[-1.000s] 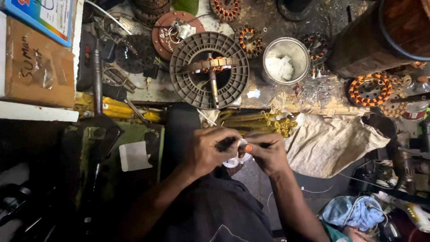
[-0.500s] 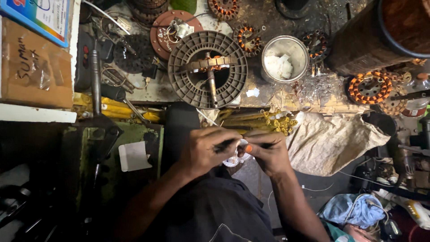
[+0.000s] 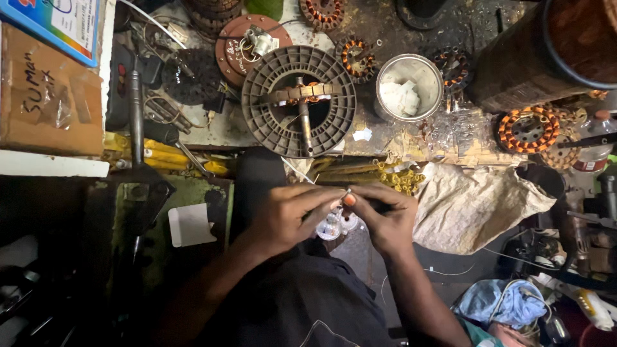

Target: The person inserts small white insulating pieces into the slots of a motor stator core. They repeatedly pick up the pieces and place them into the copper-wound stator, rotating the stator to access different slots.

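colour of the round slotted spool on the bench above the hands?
Grey-brown: the slotted spool is a dull grey plastic disc with a metal rod across it, seen clearly in the head view.

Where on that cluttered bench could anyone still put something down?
Hardly anywhere. The one bare strip is the pale bench edge between the long grey metal tool and the round grey ribbed plastic spool. Copper-wound stators, a steel cup and a crumpled beige cloth crowd the rest, beyond the hands.
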